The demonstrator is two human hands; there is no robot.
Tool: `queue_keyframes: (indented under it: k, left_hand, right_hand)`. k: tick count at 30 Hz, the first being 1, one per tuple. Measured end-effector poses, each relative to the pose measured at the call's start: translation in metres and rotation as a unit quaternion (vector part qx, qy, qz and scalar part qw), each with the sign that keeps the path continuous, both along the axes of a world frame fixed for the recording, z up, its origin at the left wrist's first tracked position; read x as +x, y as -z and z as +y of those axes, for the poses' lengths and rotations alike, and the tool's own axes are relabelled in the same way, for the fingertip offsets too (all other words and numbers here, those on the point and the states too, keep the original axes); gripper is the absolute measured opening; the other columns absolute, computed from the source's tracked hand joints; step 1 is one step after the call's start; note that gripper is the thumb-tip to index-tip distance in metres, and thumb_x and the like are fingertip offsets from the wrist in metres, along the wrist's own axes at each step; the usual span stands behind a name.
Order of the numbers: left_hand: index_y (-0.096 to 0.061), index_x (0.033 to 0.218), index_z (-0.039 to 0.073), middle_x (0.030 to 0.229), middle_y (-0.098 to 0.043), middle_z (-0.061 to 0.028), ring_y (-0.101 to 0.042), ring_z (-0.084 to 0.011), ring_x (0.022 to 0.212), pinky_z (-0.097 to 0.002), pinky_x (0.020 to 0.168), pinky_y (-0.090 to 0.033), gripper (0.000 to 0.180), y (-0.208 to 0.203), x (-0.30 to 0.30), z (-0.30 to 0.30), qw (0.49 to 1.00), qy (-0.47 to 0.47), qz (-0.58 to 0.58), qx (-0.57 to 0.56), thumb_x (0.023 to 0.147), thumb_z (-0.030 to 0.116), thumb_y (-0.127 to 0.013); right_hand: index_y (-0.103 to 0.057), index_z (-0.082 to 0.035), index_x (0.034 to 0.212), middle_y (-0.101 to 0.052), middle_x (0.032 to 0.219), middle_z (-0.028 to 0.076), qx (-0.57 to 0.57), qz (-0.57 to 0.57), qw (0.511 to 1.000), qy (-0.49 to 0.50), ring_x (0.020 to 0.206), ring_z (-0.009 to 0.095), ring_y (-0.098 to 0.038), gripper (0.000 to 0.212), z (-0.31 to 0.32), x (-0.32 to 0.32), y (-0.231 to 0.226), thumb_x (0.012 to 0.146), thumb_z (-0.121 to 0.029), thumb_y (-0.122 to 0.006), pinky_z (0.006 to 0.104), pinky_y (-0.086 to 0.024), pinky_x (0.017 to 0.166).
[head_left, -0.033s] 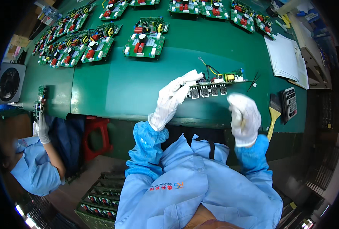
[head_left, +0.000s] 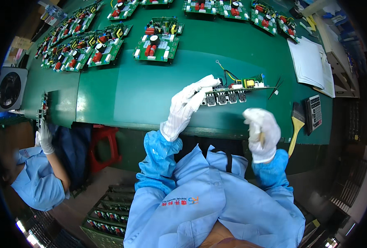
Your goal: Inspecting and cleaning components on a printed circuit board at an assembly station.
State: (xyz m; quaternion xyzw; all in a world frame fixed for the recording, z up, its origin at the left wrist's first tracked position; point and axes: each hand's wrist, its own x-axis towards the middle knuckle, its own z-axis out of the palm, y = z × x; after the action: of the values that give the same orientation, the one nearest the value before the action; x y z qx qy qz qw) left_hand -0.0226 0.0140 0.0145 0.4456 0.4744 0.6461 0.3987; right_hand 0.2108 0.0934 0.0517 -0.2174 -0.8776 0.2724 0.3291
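Observation:
My left hand [head_left: 186,104], in a white glove, grips the left end of a green circuit board [head_left: 255,88]. The board is tilted on its edge above the green table. A row of black square components lines its near side, and a yellow transformer [head_left: 249,83] sits on its upper side. Black and yellow wires [head_left: 229,75] rise from the board to a ring terminal. Apart from the board, to its lower right, my gloved right hand [head_left: 264,135] is curled closed and slightly blurred. A tan bit shows among its fingers, too unclear to name.
Several similar circuit boards [head_left: 156,46] stand across the back of the table [head_left: 105,99]. To the right lie papers [head_left: 309,64], a brush [head_left: 297,124] and a calculator [head_left: 313,113]. At left, a co-worker's gloved hand [head_left: 45,139] holds another board, near a red stool [head_left: 105,149].
My right hand has dropped slightly and shifted a little to the left. My left hand keeps its grip on the circuit board, which has hardly moved.

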Motion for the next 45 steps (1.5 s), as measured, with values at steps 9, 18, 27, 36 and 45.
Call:
queue_keyframes:
  k: [9,18,27,36,45]
  left_hand:
    - [-0.054,0.127,-0.009,0.131,-0.055,-0.0206,-0.056,-0.0290,0.119,-0.0398,0.104,-0.041,0.043,0.008,-0.004,0.001,0.998,0.021,-0.022,-0.058,0.096,0.020,-0.048]
    - [-0.053,0.125,-0.012,0.133,-0.052,-0.0248,-0.055,-0.0309,0.121,-0.0413,0.106,-0.039,0.044,0.010,-0.001,0.000,0.996,0.009,-0.076,-0.049,0.093,0.017,-0.047]
    - [-0.054,0.126,-0.011,0.132,-0.054,-0.0239,-0.055,-0.0299,0.121,-0.0392,0.106,-0.038,0.046,0.007,0.000,0.003,0.998,0.004,-0.050,-0.046,0.093,0.021,-0.048]
    - [-0.057,0.125,-0.005,0.125,-0.062,-0.0141,-0.057,-0.0184,0.115,-0.0303,0.103,-0.040,0.037,-0.005,0.003,0.013,0.994,-0.043,-0.091,-0.050,0.098,0.019,-0.047]
    - [-0.043,0.137,-0.003,0.134,-0.052,-0.0119,-0.049,-0.0181,0.124,-0.0330,0.109,-0.034,0.047,0.005,0.014,0.021,0.989,-0.036,-0.143,-0.023,0.093,0.010,-0.055]
  right_hand:
    - [-0.057,0.003,0.124,-0.063,0.116,0.021,0.137,-0.266,0.954,0.006,0.111,0.036,-0.059,0.044,-0.025,-0.040,0.037,0.082,-0.010,-0.063,0.0452,-0.043,0.101]
    - [-0.061,0.004,0.117,-0.065,0.110,0.021,0.073,-0.184,0.980,-0.009,0.106,0.034,-0.062,0.039,-0.019,-0.043,0.032,0.081,-0.012,-0.063,0.0438,-0.045,0.099]
    - [-0.060,0.001,0.119,-0.064,0.114,0.017,0.064,-0.183,0.980,-0.048,0.107,0.032,-0.061,0.041,-0.036,-0.067,0.032,0.081,-0.014,-0.063,0.0407,-0.045,0.100]
    - [-0.058,-0.009,0.122,-0.066,0.094,0.009,-0.099,-0.114,0.985,0.078,0.077,0.028,-0.064,0.043,-0.012,-0.020,0.030,0.081,-0.017,-0.068,0.0367,-0.053,0.067]
    - [-0.058,-0.011,0.121,-0.059,0.090,0.009,-0.047,-0.134,0.982,0.127,0.075,0.028,-0.061,0.035,0.003,-0.014,0.036,0.087,-0.015,-0.065,0.0353,-0.052,0.064]
